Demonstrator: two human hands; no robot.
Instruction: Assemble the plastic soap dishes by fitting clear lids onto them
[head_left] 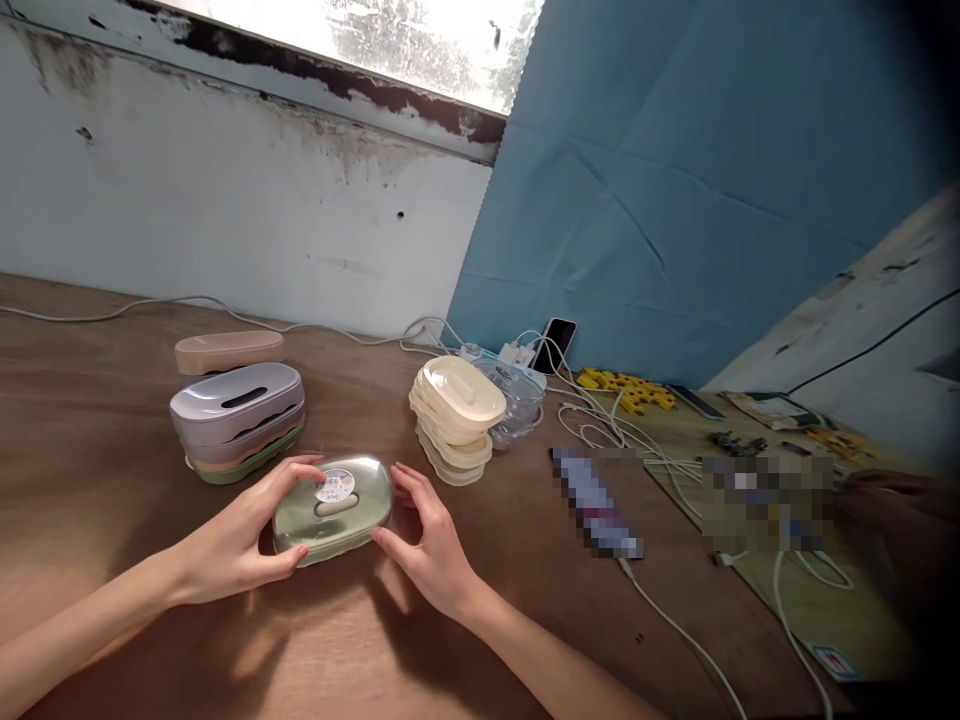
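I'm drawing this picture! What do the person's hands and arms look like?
The left hand and right hand look slender, without gloves or rings. No sleeve, watch or bracelet shows on the left forearm or right forearm.

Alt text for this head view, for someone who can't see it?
A left hand and right hand grip opposite ends of a green oval box with a round white sticker on a brown tabletop. Behind it, stacked lilac, pink and green pieces stand left and stacked cream pieces right, with white cables farther right.
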